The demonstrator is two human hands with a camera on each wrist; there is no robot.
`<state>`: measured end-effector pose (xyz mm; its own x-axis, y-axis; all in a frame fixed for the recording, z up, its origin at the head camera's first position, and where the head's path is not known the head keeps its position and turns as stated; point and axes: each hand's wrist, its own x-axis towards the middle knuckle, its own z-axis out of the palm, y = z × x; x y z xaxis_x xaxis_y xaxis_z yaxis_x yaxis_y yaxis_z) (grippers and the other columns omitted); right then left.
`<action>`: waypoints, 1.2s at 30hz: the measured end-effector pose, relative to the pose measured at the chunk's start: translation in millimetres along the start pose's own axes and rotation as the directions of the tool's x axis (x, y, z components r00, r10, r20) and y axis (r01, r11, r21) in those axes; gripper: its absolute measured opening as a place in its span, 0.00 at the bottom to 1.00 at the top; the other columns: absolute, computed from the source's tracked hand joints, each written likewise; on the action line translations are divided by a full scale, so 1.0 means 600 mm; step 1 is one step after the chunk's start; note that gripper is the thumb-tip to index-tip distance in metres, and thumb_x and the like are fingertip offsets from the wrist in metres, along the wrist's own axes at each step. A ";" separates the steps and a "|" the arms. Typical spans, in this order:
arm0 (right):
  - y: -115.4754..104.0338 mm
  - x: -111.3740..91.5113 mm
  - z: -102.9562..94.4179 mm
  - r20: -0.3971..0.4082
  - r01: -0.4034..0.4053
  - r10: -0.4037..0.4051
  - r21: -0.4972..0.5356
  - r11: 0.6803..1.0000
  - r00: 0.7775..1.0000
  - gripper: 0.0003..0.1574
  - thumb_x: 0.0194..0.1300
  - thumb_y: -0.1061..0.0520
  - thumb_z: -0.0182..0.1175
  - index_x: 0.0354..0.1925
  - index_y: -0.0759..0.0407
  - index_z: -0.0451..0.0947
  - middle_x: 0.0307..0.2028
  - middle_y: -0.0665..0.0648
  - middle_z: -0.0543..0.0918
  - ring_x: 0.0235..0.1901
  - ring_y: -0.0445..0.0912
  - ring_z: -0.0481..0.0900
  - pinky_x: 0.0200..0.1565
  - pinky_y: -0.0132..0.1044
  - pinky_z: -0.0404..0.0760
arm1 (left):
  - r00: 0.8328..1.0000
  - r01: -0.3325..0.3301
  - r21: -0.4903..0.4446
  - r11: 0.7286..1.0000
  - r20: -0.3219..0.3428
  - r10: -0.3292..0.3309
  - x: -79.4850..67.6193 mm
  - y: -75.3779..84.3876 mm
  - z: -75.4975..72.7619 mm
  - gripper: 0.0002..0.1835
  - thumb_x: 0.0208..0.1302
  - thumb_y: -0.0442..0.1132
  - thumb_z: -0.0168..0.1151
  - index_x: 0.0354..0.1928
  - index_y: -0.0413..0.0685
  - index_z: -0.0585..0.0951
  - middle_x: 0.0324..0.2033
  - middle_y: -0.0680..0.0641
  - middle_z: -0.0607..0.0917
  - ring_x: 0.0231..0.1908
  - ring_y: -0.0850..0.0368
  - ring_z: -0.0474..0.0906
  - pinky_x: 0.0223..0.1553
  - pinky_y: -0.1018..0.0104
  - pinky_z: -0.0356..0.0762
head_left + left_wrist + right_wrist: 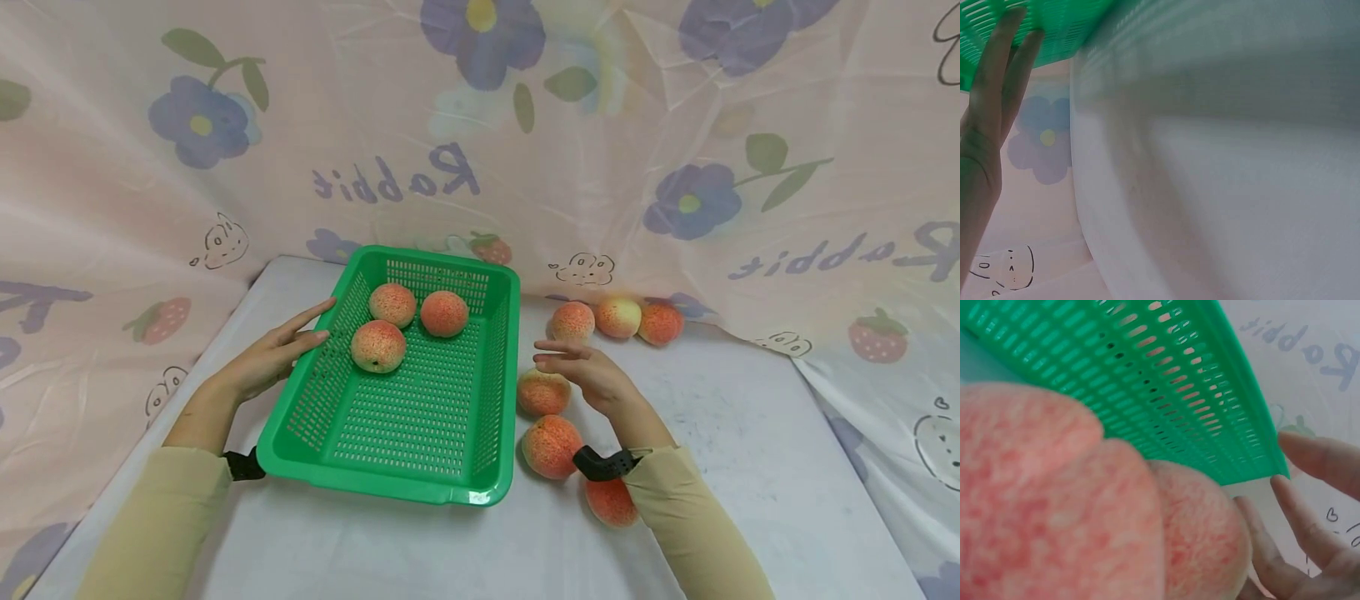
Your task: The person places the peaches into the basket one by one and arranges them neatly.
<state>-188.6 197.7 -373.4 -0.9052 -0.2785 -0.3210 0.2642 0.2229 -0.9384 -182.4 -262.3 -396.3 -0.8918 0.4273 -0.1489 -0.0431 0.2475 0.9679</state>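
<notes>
A green plastic basket (401, 417) with slotted walls is left of centre, three peaches inside: one peach (378, 346) nearest, two others (392, 305) (444, 313) behind it. My left hand (262, 358) touches the basket's left side with its fingers outstretched; the left wrist view shows two straight fingers (1019, 69) against the slotted wall. Off the basket's right side hovers my right hand (588, 375), fingers apart and holding nothing. Just below it lies a peach (543, 393), with another peach (552, 447) nearer me. A third peach (611, 502) is partly hidden by the right wrist's black strap.
Three more peaches sit in a row at the back right, a reddish one (573, 321), a yellowish one (618, 317) and a red one (661, 322). A patterned cloth (570, 167) rises behind the white table (750, 467) and along its sides.
</notes>
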 end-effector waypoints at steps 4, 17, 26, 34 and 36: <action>0.009 0.001 -0.002 0.017 -0.031 0.031 -0.007 1.000 0.999 0.32 0.65 0.61 0.59 0.66 0.64 0.67 0.62 0.65 0.74 0.58 0.48 0.74 0.71 0.57 0.46 | 1.000 -0.002 0.003 1.000 0.000 0.002 0.000 -0.001 0.000 0.33 0.76 0.48 0.44 0.76 0.70 0.44 0.73 0.33 0.36 0.71 0.28 0.33 0.59 0.21 0.41; 0.026 0.000 -0.004 0.094 -0.153 0.155 -0.032 0.988 0.983 0.42 0.61 0.63 0.60 0.71 0.63 0.58 0.71 0.66 0.59 0.66 0.57 0.61 0.67 0.65 0.54 | 1.000 -0.012 -0.010 1.000 0.003 0.012 0.000 0.000 0.001 0.33 0.76 0.48 0.43 0.76 0.68 0.43 0.73 0.30 0.40 0.70 0.28 0.45 0.62 0.24 0.47; 0.032 -0.001 -0.006 0.119 -0.181 0.180 0.001 0.983 0.976 0.43 0.61 0.64 0.59 0.72 0.62 0.57 0.71 0.68 0.50 0.66 0.59 0.58 0.65 0.65 0.58 | 1.000 -0.010 0.013 1.000 -0.008 0.010 0.000 0.000 0.001 0.32 0.76 0.49 0.43 0.76 0.69 0.44 0.71 0.28 0.48 0.67 0.32 0.56 0.62 0.29 0.55; 0.029 -0.001 -0.008 0.124 -0.175 0.174 -0.002 0.985 0.977 0.43 0.61 0.64 0.60 0.72 0.61 0.57 0.72 0.68 0.50 0.69 0.61 0.51 0.65 0.65 0.58 | 1.000 -0.012 0.021 1.000 -0.011 0.013 -0.001 0.001 0.001 0.32 0.76 0.49 0.43 0.76 0.68 0.44 0.69 0.27 0.53 0.61 0.37 0.68 0.61 0.31 0.60; 0.025 -0.003 -0.010 0.125 -0.165 0.165 -0.010 0.986 0.978 0.43 0.61 0.63 0.60 0.72 0.61 0.57 0.71 0.68 0.52 0.68 0.60 0.54 0.65 0.65 0.58 | 1.000 -0.010 0.019 1.000 -0.008 0.011 -0.002 0.002 0.002 0.33 0.76 0.49 0.43 0.76 0.68 0.43 0.72 0.28 0.46 0.66 0.31 0.59 0.61 0.27 0.53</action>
<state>-185.0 207.1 -386.4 -0.8007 -0.3522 -0.4846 0.4062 0.2754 -0.8713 -181.0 -261.4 -395.4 -0.8956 0.4231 -0.1371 -0.0251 0.2597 0.9654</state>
